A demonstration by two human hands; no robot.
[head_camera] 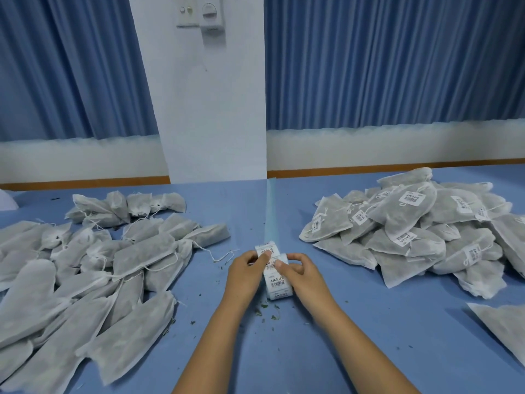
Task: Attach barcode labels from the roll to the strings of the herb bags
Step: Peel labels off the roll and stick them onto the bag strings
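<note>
In the head view, the roll of barcode labels (277, 284) is in the near middle of the blue table (326, 351), between both hands (whether it rests on the cloth I cannot tell). The right hand (299, 273) grips the roll from its right side, with the thumb on top and the fingers curled. The left hand (246, 270) pinches the label strip (265, 249) at the roll's far end, thumb pressed on a label. A pale band of backing paper (271, 206) runs away over the table. At the left lie unlabelled herb bags (113, 268), and at the right is a heap of labelled herb bags (412, 223). Herb crumbs (270, 311) are scattered near the wrists.
</note>
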